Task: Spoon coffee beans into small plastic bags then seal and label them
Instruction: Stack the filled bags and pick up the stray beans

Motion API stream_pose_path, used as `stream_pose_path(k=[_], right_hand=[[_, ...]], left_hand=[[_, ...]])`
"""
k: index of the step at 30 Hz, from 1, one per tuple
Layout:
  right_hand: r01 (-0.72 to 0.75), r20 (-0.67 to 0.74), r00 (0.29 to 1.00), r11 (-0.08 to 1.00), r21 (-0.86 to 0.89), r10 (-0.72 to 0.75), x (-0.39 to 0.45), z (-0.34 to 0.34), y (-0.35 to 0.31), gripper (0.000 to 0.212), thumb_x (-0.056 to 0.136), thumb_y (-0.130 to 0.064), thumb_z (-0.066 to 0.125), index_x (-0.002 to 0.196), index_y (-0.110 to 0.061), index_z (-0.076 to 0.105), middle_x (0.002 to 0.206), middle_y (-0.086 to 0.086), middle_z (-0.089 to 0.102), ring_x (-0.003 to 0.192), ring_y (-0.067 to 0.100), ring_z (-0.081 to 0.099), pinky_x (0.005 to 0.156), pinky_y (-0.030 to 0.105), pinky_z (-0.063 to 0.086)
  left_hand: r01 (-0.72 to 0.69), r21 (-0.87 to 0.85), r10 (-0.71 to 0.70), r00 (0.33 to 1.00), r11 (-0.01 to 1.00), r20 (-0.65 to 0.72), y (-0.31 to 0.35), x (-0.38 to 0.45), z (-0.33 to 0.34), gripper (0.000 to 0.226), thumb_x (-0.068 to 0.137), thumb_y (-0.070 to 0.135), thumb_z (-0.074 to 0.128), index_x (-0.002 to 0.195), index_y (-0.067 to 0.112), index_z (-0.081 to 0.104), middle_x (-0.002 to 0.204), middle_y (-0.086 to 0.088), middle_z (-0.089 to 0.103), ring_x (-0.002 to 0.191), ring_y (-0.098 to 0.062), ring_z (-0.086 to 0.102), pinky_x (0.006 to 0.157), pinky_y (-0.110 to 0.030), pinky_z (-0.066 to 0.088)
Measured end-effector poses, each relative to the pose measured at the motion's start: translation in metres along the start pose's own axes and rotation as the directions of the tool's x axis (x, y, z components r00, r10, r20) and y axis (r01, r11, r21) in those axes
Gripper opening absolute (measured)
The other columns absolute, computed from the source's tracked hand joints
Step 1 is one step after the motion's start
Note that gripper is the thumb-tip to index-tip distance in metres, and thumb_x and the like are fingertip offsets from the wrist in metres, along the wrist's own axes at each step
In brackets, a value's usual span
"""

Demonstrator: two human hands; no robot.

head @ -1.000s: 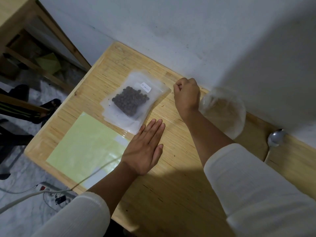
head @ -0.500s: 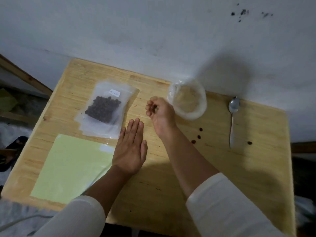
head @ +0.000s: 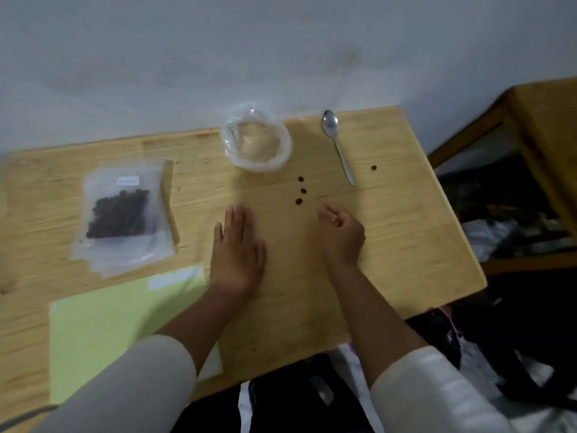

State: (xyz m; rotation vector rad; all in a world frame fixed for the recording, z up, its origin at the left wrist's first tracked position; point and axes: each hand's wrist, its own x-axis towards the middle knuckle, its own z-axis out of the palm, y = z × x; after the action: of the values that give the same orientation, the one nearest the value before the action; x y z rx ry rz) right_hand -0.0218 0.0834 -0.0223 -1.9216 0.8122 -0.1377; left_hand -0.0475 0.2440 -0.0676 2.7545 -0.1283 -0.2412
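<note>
Four stray beans (head: 299,190) beside spoon (head: 337,142), likely spillage; right hand (head: 342,234) curled, contents indiscernible; left hand (head: 237,251) flat, released, on table (head: 406,229).

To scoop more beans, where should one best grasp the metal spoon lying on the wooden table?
Probably pinch the metal spoon at its thin handle end, nearest the right hand, coming from above: it lies flat, bowl toward the wall.

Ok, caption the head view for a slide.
Left hand flat on wooden table; right hand curled near loose dark coffee beans.
</note>
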Motion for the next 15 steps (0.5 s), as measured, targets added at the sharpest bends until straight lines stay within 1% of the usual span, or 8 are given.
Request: stream_pose_path(k=[2,3,4,6,8,10,13,15], right_hand=[[-0.007,-0.085,0.996,0.998,-0.058,0.002,0.005,-0.02,0.014,0.025,0.086,-0.023,0.063,0.109,-0.016,0.069,0.091,0.0,0.065,0.08,0.009,0.053,0.078,0.024,0.049],[-0.031,-0.105,0.994,0.998,-0.061,0.024,0.008,-0.027,0.019,0.025,0.086,-0.022,0.064,0.11,-0.016,0.069,0.096,0.001,0.066,0.087,0.011,0.056,0.087,0.026,0.049],[-0.053,-0.108,0.993,0.997,-0.052,0.048,0.01,-0.033,0.023,0.026,0.085,-0.022,0.064,0.109,-0.017,0.069,0.097,0.002,0.067,0.093,0.014,0.059,0.093,0.028,0.048],[-0.062,-0.077,0.995,0.997,-0.051,0.058,0.013,-0.04,0.029,0.024,0.083,-0.022,0.066,0.107,-0.017,0.071,0.094,0.001,0.067,0.099,0.015,0.061,0.096,0.028,0.047],[0.003,-0.034,0.999,0.989,-0.147,-0.008,0.017,-0.041,0.031,0.023,0.082,-0.023,0.068,0.104,-0.015,0.072,0.098,0.001,0.07,0.098,0.015,0.061,0.097,0.031,0.046],[0.075,0.023,0.997,0.973,-0.218,-0.072,0.02,-0.041,0.033,0.023,0.082,-0.024,0.069,0.101,-0.013,0.073,0.102,0.003,0.071,0.096,0.015,0.062,0.095,0.032,0.046],[0.186,0.087,0.982,0.946,-0.265,-0.169,0.024,-0.046,0.04,0.019,0.081,-0.022,0.069,0.095,-0.009,0.073,0.095,0.004,0.071,0.087,0.016,0.063,0.081,0.024,0.047],[0.315,0.169,0.947,0.895,-0.316,-0.274,0.024,-0.049,0.047,0.014,0.082,-0.019,0.068,0.089,-0.007,0.07,0.089,0.006,0.067,0.08,0.014,0.059,0.071,0.014,0.04]], left_hand=[[-0.012,0.037,0.011,1.0,0.999,0.024,0.009,0.003,0.003,0.073,0.087,0.044,0.002,0.149,0.005,0.005,0.158,-0.012,0.002,0.145,-0.024,-0.005,0.116,-0.04,-0.004],[-0.008,0.046,0.007,1.0,0.999,0.028,0.014,0.004,0.004,0.069,0.091,0.042,0.007,0.149,0.004,0.005,0.158,-0.012,0.001,0.145,-0.024,-0.005,0.116,-0.041,-0.003],[-0.002,0.051,0.0,0.999,0.999,0.037,0.018,0.005,0.005,0.064,0.096,0.038,0.014,0.149,0.004,0.003,0.158,-0.012,0.0,0.145,-0.025,-0.006,0.116,-0.041,-0.003],[0.01,0.047,-0.013,0.998,0.999,0.053,0.026,0.008,0.008,0.061,0.099,0.033,0.021,0.149,0.005,-0.001,0.158,-0.011,-0.004,0.145,-0.024,-0.009,0.116,-0.042,-0.005],[0.02,0.054,-0.023,0.998,0.998,0.053,0.032,0.011,0.01,0.061,0.099,0.033,0.02,0.149,0.006,-0.003,0.158,-0.01,-0.005,0.145,-0.023,-0.01,0.116,-0.043,-0.006],[0.023,0.044,-0.023,1.0,0.999,0.02,0.034,0.013,0.014,0.06,0.099,0.033,0.02,0.149,0.005,0.002,0.158,-0.011,0.0,0.145,-0.024,-0.007,0.117,-0.044,-0.005],[0.01,-0.015,-0.011,0.998,1.0,-0.067,0.035,0.01,0.02,0.063,0.096,0.037,0.017,0.148,0.003,0.014,0.157,-0.014,0.013,0.145,-0.027,0.002,0.116,-0.045,-0.002],[0.018,-0.011,-0.019,0.995,1.0,-0.094,0.037,0.009,0.022,0.065,0.094,0.039,0.015,0.149,0.004,0.016,0.157,-0.013,0.014,0.145,-0.024,0.002,0.116,-0.044,-0.002]])
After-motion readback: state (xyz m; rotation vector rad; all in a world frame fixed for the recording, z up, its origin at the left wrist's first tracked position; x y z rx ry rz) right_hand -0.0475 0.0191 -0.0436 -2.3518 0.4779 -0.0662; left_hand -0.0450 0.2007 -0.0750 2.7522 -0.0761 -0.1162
